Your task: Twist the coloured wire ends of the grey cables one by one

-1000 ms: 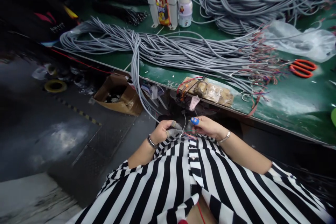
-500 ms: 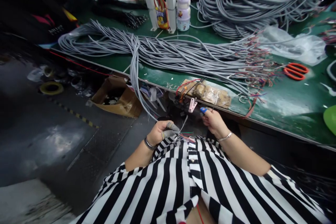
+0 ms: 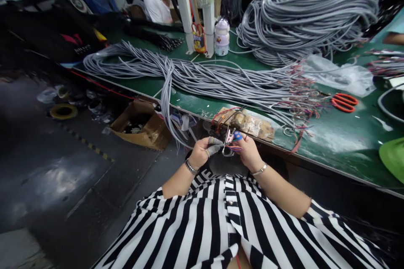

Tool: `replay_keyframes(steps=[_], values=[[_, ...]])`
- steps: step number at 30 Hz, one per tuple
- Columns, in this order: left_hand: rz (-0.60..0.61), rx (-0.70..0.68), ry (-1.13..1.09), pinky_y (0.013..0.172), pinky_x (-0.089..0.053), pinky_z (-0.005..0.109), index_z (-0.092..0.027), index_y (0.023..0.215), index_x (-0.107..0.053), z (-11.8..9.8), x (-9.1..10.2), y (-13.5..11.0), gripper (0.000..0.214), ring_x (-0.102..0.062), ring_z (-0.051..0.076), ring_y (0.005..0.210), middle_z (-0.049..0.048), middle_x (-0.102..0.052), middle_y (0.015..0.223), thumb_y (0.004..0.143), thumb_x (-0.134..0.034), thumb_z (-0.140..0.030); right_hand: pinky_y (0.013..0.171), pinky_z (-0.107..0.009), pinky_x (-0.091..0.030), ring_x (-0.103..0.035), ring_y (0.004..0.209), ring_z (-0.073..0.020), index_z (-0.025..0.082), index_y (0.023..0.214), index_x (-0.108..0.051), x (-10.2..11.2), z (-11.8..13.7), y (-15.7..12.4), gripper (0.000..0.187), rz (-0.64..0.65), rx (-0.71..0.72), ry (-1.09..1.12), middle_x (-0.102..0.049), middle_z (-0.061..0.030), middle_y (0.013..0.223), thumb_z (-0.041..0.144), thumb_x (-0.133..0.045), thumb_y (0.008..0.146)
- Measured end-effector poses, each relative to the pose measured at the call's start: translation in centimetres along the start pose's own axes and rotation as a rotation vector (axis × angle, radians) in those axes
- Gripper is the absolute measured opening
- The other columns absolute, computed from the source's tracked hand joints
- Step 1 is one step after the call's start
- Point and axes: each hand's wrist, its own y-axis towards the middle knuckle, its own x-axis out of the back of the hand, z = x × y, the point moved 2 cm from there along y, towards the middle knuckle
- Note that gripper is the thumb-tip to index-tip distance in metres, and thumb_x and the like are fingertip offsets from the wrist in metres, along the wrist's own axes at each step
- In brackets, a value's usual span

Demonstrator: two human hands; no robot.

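Observation:
My left hand (image 3: 202, 153), with grey covers on its fingertips, pinches a grey cable (image 3: 179, 138) near its end. Red, blue and other coloured wires (image 3: 232, 149) fan out of that end towards the right. They reach the fingers of my right hand (image 3: 250, 152), which is closed on them; a blue cover sits on one of its digits. Exactly which strands it grips is hidden. Just beyond the wires, a pink clothespin (image 3: 229, 135) stands at the bench edge, close to the blue cover.
A long bundle of grey cables (image 3: 214, 80) lies along the green bench (image 3: 341, 143). Orange-handled scissors (image 3: 344, 102) rest right of it. A taped block (image 3: 252, 125) sits at the front edge. Large cable coils (image 3: 309, 12) are behind, a cardboard box (image 3: 142, 128) below left. Someone sits across the bench.
My right hand has moved in to the coloured wires and closed on them. My left hand has lifted the cable end towards the clothespin. The camera view has shifted slightly.

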Motion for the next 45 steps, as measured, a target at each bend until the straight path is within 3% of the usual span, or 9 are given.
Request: replay_keyframes(steps=[2,7,13,22,29,36,38,42,45], values=[[-0.003,0.012,0.006,0.067,-0.052,0.023,-0.012,0.085,-0.074,0.4,0.0,0.2,0.030,-0.064,0.013,0.068,0.0053,-0.073,0.076,0.069,-0.081,-0.037,0.038,-0.019,-0.022,-0.033,0.041,-0.0055,0.018,0.067,-0.054,0.0,-0.4,0.0,0.053,-0.014,-0.010,0.025,-0.045,0.0062,0.048,0.068,-0.074,0.063],[0.029,0.027,0.006,0.069,-0.051,0.025,-0.012,0.085,-0.073,1.1,-0.2,0.5,0.031,-0.064,0.014,0.070,0.0055,-0.073,0.077,0.069,-0.081,-0.037,0.037,-0.020,-0.016,-0.023,0.037,-0.0047,0.018,0.067,-0.056,-0.7,-0.7,0.4,0.059,0.143,-0.148,0.127,-0.036,0.0084,0.042,0.076,-0.065,0.065],[0.068,0.030,0.009,0.069,-0.050,0.024,-0.012,0.086,-0.073,1.6,-0.3,0.6,0.032,-0.063,0.013,0.071,0.0054,-0.073,0.079,0.070,-0.080,-0.039,0.037,-0.020,-0.019,-0.026,0.038,-0.0045,0.017,0.064,-0.055,-1.0,-0.5,0.8,0.057,0.089,-0.154,0.187,-0.037,0.0081,0.041,0.071,-0.075,0.058],[0.110,0.047,0.032,0.064,-0.049,0.023,-0.011,0.083,-0.073,0.7,0.0,-1.4,0.033,-0.061,0.013,0.066,0.0059,-0.070,0.073,0.072,-0.078,-0.041,0.037,-0.021,-0.014,-0.020,0.038,-0.0043,0.019,0.063,-0.049,0.3,-2.2,0.2,0.064,0.160,-0.241,0.164,-0.038,0.0072,0.043,0.082,-0.061,0.062],[0.123,-0.018,0.233,0.064,-0.051,0.024,-0.012,0.084,-0.073,0.9,1.8,-5.4,0.028,-0.063,0.014,0.068,0.0068,-0.068,0.075,0.078,-0.073,-0.040,0.037,-0.019,-0.007,-0.017,0.042,-0.0037,0.016,0.071,-0.059,2.1,-1.9,-0.5,0.057,0.173,-0.297,0.103,-0.047,0.0037,0.054,0.073,-0.068,0.065],[0.084,-0.169,0.527,0.071,-0.053,0.027,-0.014,0.092,-0.074,1.2,2.6,-5.7,0.021,-0.066,0.016,0.076,0.0089,-0.072,0.082,0.084,-0.067,-0.033,0.038,-0.016,-0.010,-0.025,0.041,-0.0014,0.015,0.069,-0.056,1.5,-1.6,-1.9,0.042,0.285,-0.319,0.028,-0.057,0.0022,0.061,0.048,-0.081,0.062],[0.093,-0.176,0.563,0.073,-0.053,0.028,-0.015,0.093,-0.074,1.4,2.6,-5.5,0.020,-0.067,0.017,0.079,0.0092,-0.073,0.085,0.085,-0.065,-0.031,0.037,-0.016,-0.015,-0.030,0.041,-0.0018,0.015,0.069,-0.057,1.3,-1.3,-2.4,0.042,0.287,-0.313,-0.038,-0.059,0.0014,0.061,0.051,-0.080,0.063],[0.103,-0.192,0.599,0.074,-0.053,0.028,-0.016,0.095,-0.073,1.3,2.4,-5.0,0.019,-0.067,0.017,0.080,0.0084,-0.073,0.086,0.086,-0.064,-0.030,0.048,-0.021,-0.040,-0.051,0.050,-0.0079,0.014,0.067,-0.062,1.1,-0.6,-3.3,0.038,0.370,-0.288,-0.234,-0.064,-0.0002,0.062,0.042,-0.085,0.058],[0.131,-0.256,0.640,0.074,-0.053,0.029,-0.016,0.099,-0.072,1.1,2.0,-4.8,0.018,-0.066,0.016,0.079,0.0079,-0.072,0.085,0.085,-0.064,-0.026,0.053,-0.023,-0.045,-0.056,0.054,-0.0104,0.014,0.065,-0.064,1.3,-0.3,-3.4,0.035,0.341,-0.273,-0.277,-0.066,-0.0004,0.062,0.039,-0.086,0.055]])
